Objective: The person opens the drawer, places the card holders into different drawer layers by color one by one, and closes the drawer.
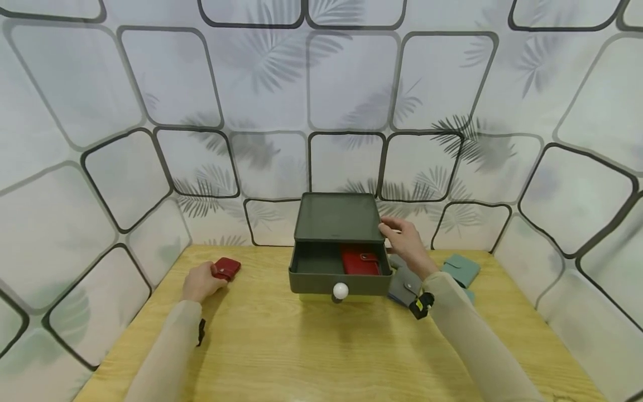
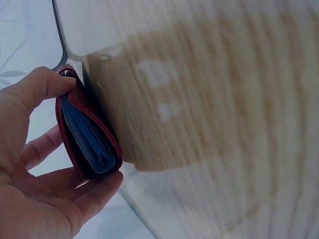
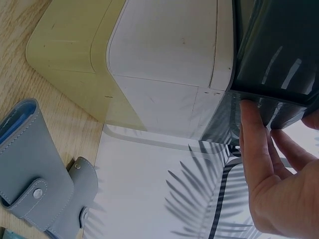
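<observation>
My left hand pinches a small red card wallet at the table's left side. In the left wrist view, thumb and fingers hold this wallet by its edges, blue card sleeves showing inside. My right hand touches the right side of a dark green drawer box, its fingers fairly straight. The box's drawer is pulled out, with a white round knob on its front. Inside, at the right, lies a larger red wallet, partly hidden.
Grey wallets lie on the table just right of the box, partly behind my right arm. Teal wallets are farther right. A patterned curtain stands behind and at both sides of the wooden table.
</observation>
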The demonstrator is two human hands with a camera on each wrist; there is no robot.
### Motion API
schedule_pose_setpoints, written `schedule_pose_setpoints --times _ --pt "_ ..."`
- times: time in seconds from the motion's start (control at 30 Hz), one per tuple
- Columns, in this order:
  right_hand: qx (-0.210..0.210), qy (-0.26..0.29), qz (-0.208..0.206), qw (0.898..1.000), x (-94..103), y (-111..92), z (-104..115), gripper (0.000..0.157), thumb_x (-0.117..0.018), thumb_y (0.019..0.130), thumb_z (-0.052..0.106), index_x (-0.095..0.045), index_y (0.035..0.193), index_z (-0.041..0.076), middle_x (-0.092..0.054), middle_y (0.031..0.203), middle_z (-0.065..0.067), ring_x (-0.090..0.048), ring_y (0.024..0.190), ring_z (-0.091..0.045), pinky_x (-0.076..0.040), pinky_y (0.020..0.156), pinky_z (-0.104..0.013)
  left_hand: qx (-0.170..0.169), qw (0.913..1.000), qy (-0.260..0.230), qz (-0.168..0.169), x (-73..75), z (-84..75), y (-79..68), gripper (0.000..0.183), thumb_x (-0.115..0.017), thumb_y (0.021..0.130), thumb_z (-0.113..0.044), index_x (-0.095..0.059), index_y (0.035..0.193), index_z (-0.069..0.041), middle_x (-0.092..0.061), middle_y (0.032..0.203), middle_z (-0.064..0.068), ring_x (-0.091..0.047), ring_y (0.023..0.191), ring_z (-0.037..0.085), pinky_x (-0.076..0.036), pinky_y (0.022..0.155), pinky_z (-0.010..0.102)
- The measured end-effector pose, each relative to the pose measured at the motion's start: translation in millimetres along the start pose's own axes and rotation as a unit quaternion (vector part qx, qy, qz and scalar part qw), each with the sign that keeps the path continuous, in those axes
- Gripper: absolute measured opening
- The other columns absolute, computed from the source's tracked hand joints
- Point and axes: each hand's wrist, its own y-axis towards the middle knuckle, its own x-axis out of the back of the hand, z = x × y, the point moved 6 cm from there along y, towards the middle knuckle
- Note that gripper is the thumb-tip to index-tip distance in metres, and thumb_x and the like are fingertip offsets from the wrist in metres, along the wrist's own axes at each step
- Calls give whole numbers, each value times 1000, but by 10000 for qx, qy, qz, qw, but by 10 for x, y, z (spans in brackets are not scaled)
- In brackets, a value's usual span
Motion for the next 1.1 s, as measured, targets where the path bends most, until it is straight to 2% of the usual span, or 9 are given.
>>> schedule_pose_setpoints --times 0.33,0.6,0.9,1.1 --pt "-23 129 17 9999 0 1 -27 53 -48 104 36 -41 150 11 -42 148 -17 -45 134 -36 -58 93 -45 -169 9994 -229 -184 71 -46 -98 35 -76 79 -19 -59 100 2 -66 91 20 -57 76 29 -48 64 39" --pt "-3 87 -50 10000 5 -7 -22 52 -48 104 36 -42 150 12 -43 146 -17 -47 133 -35 -59 92 -46 -253 9957 -644 -622 195 -121 -135 33 -74 80 -18 -59 103 0 -66 98 22 -59 81 30 -48 65 36" --pt "-44 105 -59 9999 -4 2 -23 51 -49 104 35 -43 149 13 -44 146 -15 -49 131 -34 -58 92 -48 -592 9906 -1116 -520 381 -241 -104 39 -75 83 -22 -60 112 0 -63 116 31 -63 87 32 -49 63 29" --pt "-63 108 -79 9999 -6 -2 -22 51 -49 104 36 -43 149 13 -45 145 -15 -49 131 -34 -59 92 -48 -709 9877 -1178 -743 482 -295 -121 40 -75 85 -24 -61 115 -1 -63 115 28 -62 90 33 -49 64 28"
